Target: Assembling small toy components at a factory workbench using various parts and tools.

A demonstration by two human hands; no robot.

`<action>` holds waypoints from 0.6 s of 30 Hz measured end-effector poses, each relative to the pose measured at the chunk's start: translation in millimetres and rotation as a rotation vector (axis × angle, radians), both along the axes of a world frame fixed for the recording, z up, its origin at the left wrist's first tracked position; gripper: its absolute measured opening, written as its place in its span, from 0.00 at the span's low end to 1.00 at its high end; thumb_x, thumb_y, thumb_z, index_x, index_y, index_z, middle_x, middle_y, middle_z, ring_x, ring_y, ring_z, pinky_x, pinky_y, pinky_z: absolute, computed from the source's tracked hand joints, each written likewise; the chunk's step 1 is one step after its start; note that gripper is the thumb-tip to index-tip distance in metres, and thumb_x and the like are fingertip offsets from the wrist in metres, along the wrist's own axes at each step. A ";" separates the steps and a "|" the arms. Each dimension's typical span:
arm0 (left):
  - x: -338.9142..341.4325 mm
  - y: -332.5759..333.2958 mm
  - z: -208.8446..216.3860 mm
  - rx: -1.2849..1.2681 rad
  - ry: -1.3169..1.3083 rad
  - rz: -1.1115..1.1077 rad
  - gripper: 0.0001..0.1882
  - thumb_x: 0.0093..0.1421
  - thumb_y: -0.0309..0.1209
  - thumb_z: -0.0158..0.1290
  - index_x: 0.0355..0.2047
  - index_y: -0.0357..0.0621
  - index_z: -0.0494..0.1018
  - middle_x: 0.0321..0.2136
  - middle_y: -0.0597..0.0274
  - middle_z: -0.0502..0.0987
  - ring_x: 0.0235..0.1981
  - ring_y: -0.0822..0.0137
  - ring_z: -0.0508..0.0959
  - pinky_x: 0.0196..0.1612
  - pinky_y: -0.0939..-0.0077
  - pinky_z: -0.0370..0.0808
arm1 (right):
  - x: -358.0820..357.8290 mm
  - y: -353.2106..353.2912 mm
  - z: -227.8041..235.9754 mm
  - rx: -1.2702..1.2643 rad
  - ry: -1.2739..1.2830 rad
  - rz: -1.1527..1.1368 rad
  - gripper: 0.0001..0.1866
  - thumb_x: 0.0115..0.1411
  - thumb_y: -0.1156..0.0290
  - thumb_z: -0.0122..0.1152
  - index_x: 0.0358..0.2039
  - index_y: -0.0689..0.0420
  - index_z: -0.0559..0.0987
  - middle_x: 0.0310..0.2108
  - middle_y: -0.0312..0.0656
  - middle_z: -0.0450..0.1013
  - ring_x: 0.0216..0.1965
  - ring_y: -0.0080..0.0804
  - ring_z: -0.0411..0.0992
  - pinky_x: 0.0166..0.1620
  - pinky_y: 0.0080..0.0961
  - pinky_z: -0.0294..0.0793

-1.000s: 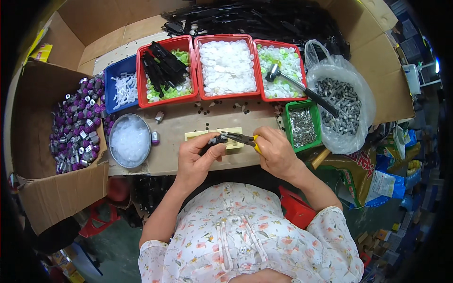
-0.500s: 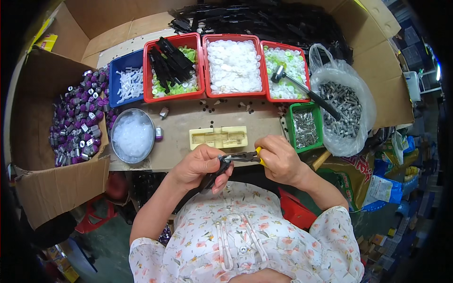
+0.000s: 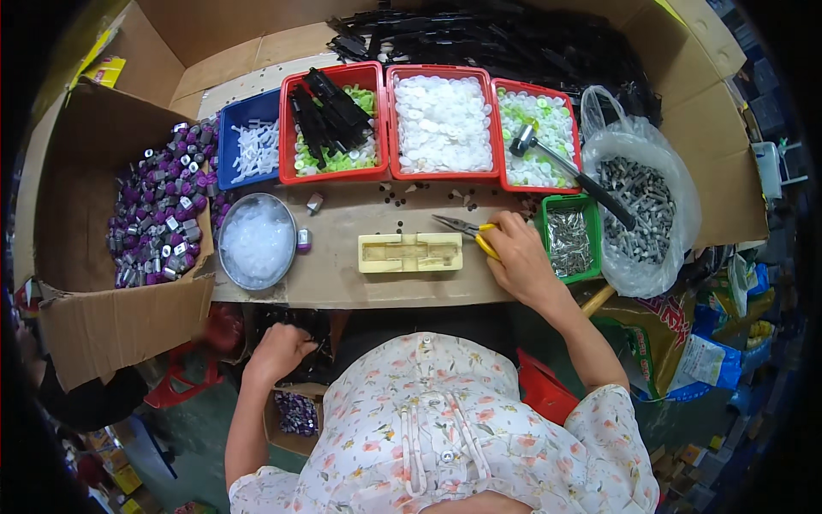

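My right hand (image 3: 524,257) is closed around the yellow handles of a pair of needle-nose pliers (image 3: 462,226), low over the tabletop. The jaws point left, slightly parted, behind the right end of a cream-coloured block fixture (image 3: 377,254) with a recessed channel. Down below the table's front edge, my left hand (image 3: 281,351) has its fingers curled together beside dark pieces in shadow. Whether anything sits in those fingers I cannot make out. A green bin of small metal pins (image 3: 592,269) stands just right of my right hand.
Red bins (image 3: 442,175) and a blue bin (image 3: 226,146) hold small plastic parts. A hammer (image 3: 591,182) lies across the right red bin, reaching the plastic bag (image 3: 689,206) of metal parts. At left are a cardboard box (image 3: 64,188) of purple-and-metal pieces and a round bowl (image 3: 294,257).
My hands have separated. The left went down left below the table edge, and the black piece it held no longer shows there. The right carried the pliers forward to the tabletop.
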State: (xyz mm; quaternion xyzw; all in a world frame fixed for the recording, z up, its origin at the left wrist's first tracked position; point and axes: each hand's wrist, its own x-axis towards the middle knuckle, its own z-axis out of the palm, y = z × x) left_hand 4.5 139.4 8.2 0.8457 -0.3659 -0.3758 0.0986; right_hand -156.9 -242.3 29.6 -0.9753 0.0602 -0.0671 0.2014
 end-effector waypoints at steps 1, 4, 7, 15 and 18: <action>3.3 -9.0 8.1 -0.003 0.002 0.005 0.11 0.56 0.31 0.60 0.34 0.35 0.80 0.26 0.40 0.77 0.29 0.45 0.79 0.33 0.61 0.75 | 1.1 1.4 0.3 -0.002 -0.005 -0.011 0.15 0.48 0.79 0.61 0.39 0.61 0.75 0.43 0.48 0.67 0.46 0.47 0.68 0.47 0.40 0.68; 14.6 -51.4 45.2 -0.369 0.097 0.096 0.08 0.57 0.29 0.58 0.29 0.33 0.79 0.21 0.45 0.77 0.20 0.56 0.77 0.28 0.68 0.72 | 1.7 -0.7 -2.3 -0.023 0.023 -0.038 0.17 0.48 0.79 0.62 0.41 0.61 0.75 0.45 0.48 0.67 0.49 0.48 0.67 0.50 0.39 0.67; 34.7 -89.0 57.2 -0.582 -0.220 0.213 0.10 0.57 0.30 0.60 0.26 0.33 0.79 0.20 0.48 0.76 0.22 0.54 0.77 0.29 0.64 0.71 | 2.2 -0.3 -1.3 -0.031 0.031 -0.042 0.18 0.50 0.76 0.64 0.43 0.61 0.74 0.47 0.50 0.67 0.50 0.49 0.67 0.51 0.40 0.67; 112.5 -179.1 40.6 -0.638 -0.982 0.311 0.13 0.51 0.36 0.65 0.23 0.38 0.80 0.24 0.54 0.77 0.33 0.52 0.76 0.37 0.59 0.73 | -1.4 4.0 6.1 -0.002 0.035 -0.024 0.23 0.52 0.67 0.70 0.47 0.58 0.74 0.50 0.48 0.66 0.53 0.49 0.65 0.54 0.41 0.65; 122.1 -184.2 31.1 -0.594 -0.979 0.330 0.11 0.51 0.34 0.64 0.23 0.38 0.80 0.25 0.53 0.78 0.34 0.52 0.76 0.37 0.59 0.74 | -1.3 6.0 7.9 0.026 0.045 -0.029 0.23 0.52 0.68 0.70 0.48 0.58 0.74 0.51 0.49 0.66 0.54 0.49 0.65 0.55 0.41 0.65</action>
